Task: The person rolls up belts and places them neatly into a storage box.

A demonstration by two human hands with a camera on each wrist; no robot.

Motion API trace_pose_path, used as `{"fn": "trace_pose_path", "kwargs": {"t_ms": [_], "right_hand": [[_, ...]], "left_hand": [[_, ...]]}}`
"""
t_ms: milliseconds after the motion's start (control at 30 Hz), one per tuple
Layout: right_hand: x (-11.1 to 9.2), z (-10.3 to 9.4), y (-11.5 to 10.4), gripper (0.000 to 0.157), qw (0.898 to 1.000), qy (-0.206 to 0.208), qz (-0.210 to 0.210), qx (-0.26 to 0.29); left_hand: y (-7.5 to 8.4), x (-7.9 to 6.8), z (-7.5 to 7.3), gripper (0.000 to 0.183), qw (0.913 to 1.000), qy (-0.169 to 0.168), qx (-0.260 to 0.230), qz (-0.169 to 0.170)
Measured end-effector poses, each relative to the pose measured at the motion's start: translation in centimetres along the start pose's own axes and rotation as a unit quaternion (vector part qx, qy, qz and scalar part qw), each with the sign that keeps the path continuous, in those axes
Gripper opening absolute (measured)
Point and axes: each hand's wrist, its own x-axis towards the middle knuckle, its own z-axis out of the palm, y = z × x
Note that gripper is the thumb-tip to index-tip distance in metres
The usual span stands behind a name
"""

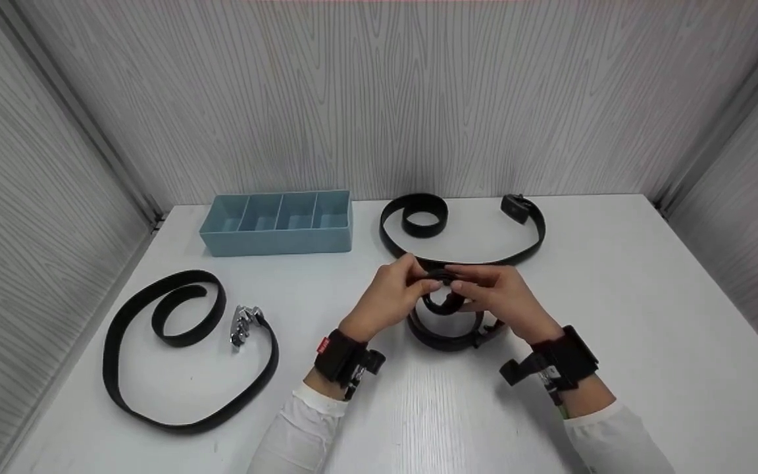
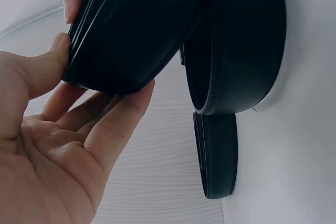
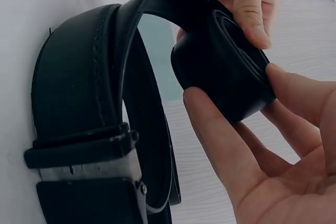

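Both hands hold the coiled end of a black belt (image 1: 445,308) above the table. My left hand (image 1: 389,293) pinches the coil's left edge between thumb and fingers, and my right hand (image 1: 507,296) grips its right side the same way. In the right wrist view the rolled coil (image 3: 220,66) shows several tight layers. The rest of this belt curves down to the table, where its dark buckle (image 3: 89,171) with a metal strip lies below the right hand. My right fingers partly cover that end in the head view.
Behind the hands lies a second black belt (image 1: 484,261) with a dark buckle (image 1: 516,208) and a rolled end. On the left lies a third belt (image 1: 111,355) with a shiny silver buckle (image 1: 242,326). A blue tray (image 1: 277,242) with several compartments stands near the back wall.
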Motion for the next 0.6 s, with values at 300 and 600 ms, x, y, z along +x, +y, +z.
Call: {"fn": "trace_pose_path", "kwargs": {"t_ms": [300, 600], "right_hand": [[0.09, 0.51, 0.1, 0.044, 0.996, 0.049, -0.009, 0.07], [0.2, 0.54, 0.12, 0.046, 0.993, 0.055, 0.005, 0.104]], "left_hand": [[0.02, 0.1, 0.17, 0.029, 0.9986, 0.024, -0.042, -0.021], [0.22, 0.08, 0.14, 0.026, 0.9986, 0.029, -0.042, -0.018]]}}
